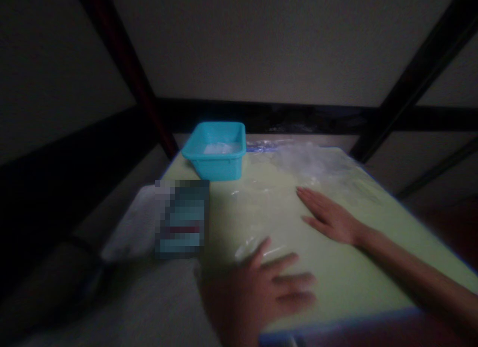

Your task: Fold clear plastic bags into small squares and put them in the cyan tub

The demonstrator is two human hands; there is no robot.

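Your left hand (257, 289) comes in from 6 o'clock, palm down, its spread fingers pointing towards 3 o'clock over the near part of the worktop (351, 277). It is wide open and you have nothing gripped in it; blur hides whether it touches the surface. Your right hand (330, 220) lies at about 2 o'clock from the left one, its forearm running in from 4 o'clock. It is open and rather flat, fingers close together and aimed at 10 o'clock, thumb a little apart, with nothing grasped.

From your left hand, the blue tub (220, 169) stands upright at 11 o'clock on the far part of the worktop, with something whitish inside. A pixelated object (182, 220) sits at 10 o'clock, nearer you than the tub, next to pale material (134, 220) whose kind you cannot make out. Past the worktop's far edge, a dark band crosses the pale wall (254, 48).

The clear plastic film (313, 163) lies rumpled on the worktop at 12 o'clock from your right hand, just beyond its fingers. More shiny creases show between your two hands and at 12 o'clock from the left one, close to its fingers.
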